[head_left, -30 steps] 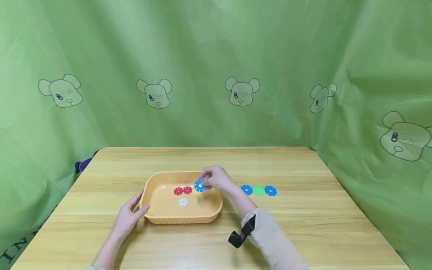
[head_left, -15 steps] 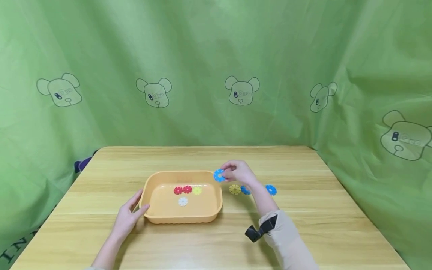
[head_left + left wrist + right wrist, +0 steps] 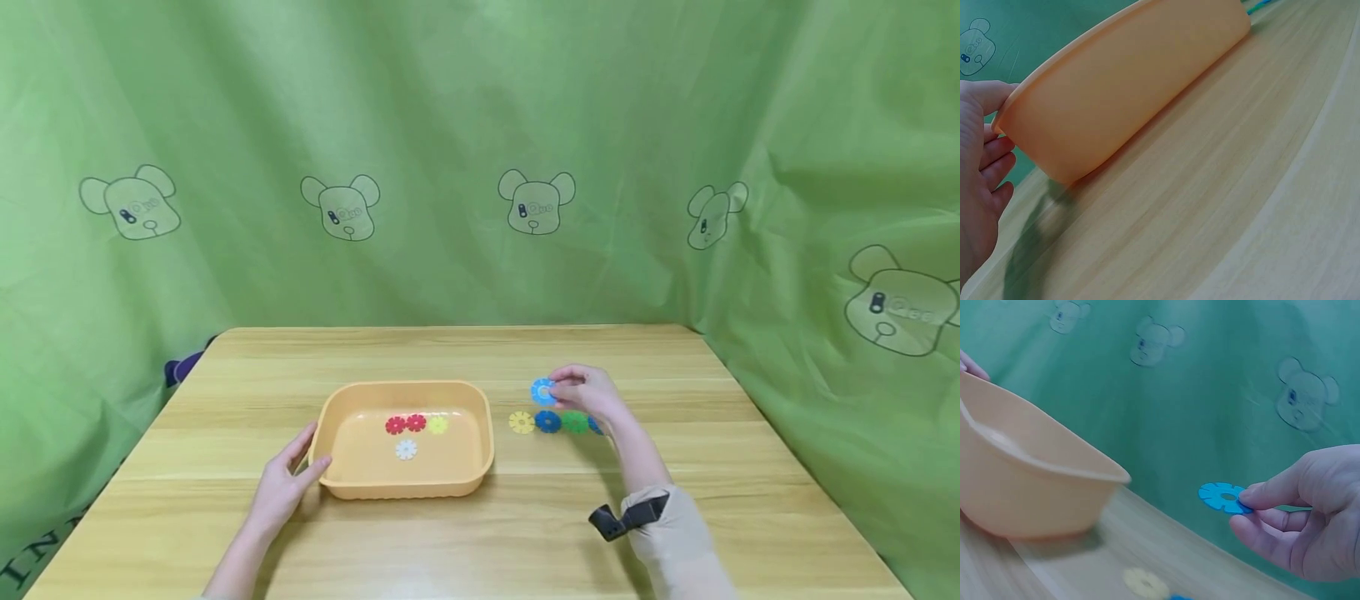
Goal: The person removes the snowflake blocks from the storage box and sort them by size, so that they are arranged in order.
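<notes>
Head view: right of tub (image 3: 405, 490), pinching blue disc (image 3: 537, 386) at tips of right hand (image 3: 588, 393); gripping tub with left hand (image 3: 285, 479).

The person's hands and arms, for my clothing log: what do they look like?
The left hand and right hand are bare, without gloves. The right sleeve is loose and beige, crossed near its cuff by a black strap with a black piece jutting from it. Of the left sleeve, only a pale sliver shows at the head view's bottom edge.
</notes>
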`<move>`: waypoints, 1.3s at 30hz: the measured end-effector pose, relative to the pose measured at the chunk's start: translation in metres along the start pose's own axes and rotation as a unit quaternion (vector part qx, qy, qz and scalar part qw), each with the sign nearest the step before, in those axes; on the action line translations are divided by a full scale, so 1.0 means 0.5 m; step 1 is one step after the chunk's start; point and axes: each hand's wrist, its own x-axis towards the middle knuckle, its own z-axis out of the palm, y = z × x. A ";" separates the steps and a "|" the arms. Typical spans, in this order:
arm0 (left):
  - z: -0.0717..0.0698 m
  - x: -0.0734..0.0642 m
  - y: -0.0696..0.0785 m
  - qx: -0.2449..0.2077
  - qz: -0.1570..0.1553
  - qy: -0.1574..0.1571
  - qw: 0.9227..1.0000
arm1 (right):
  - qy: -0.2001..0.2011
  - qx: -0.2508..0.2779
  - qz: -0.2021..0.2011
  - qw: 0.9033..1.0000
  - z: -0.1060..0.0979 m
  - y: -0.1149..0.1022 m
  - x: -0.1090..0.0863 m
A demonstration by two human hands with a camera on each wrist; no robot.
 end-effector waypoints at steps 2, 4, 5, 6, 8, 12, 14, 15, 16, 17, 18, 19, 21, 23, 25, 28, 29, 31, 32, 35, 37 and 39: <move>0.000 -0.001 0.000 -0.001 -0.002 0.001 1.000 | 0.003 0.001 0.002 1.000 -0.024 0.016 0.000; 0.000 -0.002 0.001 0.000 -0.003 0.001 1.000 | -0.002 0.015 -0.002 1.000 -0.057 0.046 0.009; 0.000 -0.002 0.001 -0.001 -0.004 0.002 1.000 | -0.006 0.021 -0.004 1.000 -0.076 0.066 0.016; 0.000 -0.002 0.001 0.000 -0.004 0.003 1.000 | -0.013 0.029 -0.008 0.999 -0.095 0.087 0.024; 0.000 -0.003 0.001 -0.001 -0.004 0.004 1.000 | -0.014 0.037 -0.004 0.999 -0.120 0.101 0.021; 0.000 -0.004 0.001 -0.003 -0.001 0.003 1.000 | 0.007 0.044 0.019 0.999 -0.153 0.112 0.003; 0.000 -0.004 0.000 -0.003 -0.001 0.002 1.000 | 0.028 0.036 0.029 0.999 -0.158 0.106 -0.013; 0.000 -0.004 0.000 -0.004 -0.002 0.003 1.000 | 0.036 0.031 0.033 0.998 -0.164 0.111 -0.016; 0.000 -0.004 -0.001 -0.004 -0.001 0.002 1.000 | 0.046 0.020 0.040 0.998 -0.169 0.116 -0.017; 0.001 -0.004 -0.001 -0.006 -0.002 0.002 1.000 | 0.052 0.011 0.041 0.998 -0.169 0.110 -0.027; 0.001 -0.003 -0.001 -0.007 -0.002 0.002 1.000 | 0.058 0.002 0.042 0.997 -0.170 0.107 -0.035; 0.001 -0.003 -0.001 -0.007 -0.002 0.002 1.000 | 0.065 -0.006 0.049 0.997 -0.173 0.109 -0.038; 0.001 -0.003 -0.002 -0.008 -0.001 0.001 1.000 | 0.074 -0.020 0.062 0.995 -0.183 0.117 -0.041; 0.001 -0.002 -0.002 -0.008 0.000 0.001 1.000 | 0.082 -0.036 0.070 0.994 -0.193 0.125 -0.042; 0.001 -0.002 -0.002 -0.007 0.000 0.002 1.000 | 0.091 -0.052 0.075 0.992 -0.202 0.133 -0.041; 0.002 -0.002 -0.002 -0.008 -0.001 0.004 1.000 | 0.104 -0.083 0.072 0.989 -0.213 0.143 -0.040; 0.001 -0.001 -0.002 -0.008 -0.001 0.005 1.000 | 0.109 -0.093 0.072 0.987 -0.216 0.146 -0.039; 0.001 -0.001 -0.003 -0.006 -0.001 0.005 1.000 | 0.117 -0.109 0.076 0.984 -0.220 0.149 -0.037; 0.001 -0.001 -0.002 -0.005 0.000 0.004 1.000 | 0.119 -0.118 0.077 0.983 -0.221 0.151 -0.037; 0.000 0.000 -0.002 -0.002 -0.001 0.004 1.000 | 0.124 -0.132 0.085 0.980 -0.222 0.155 -0.035; 0.000 0.000 -0.001 -0.002 -0.002 0.003 1.000 | 0.126 -0.138 0.090 0.978 -0.222 0.157 -0.033; 0.000 0.001 0.000 -0.004 -0.001 0.003 1.000 | 0.130 -0.144 0.090 0.977 -0.221 0.159 -0.031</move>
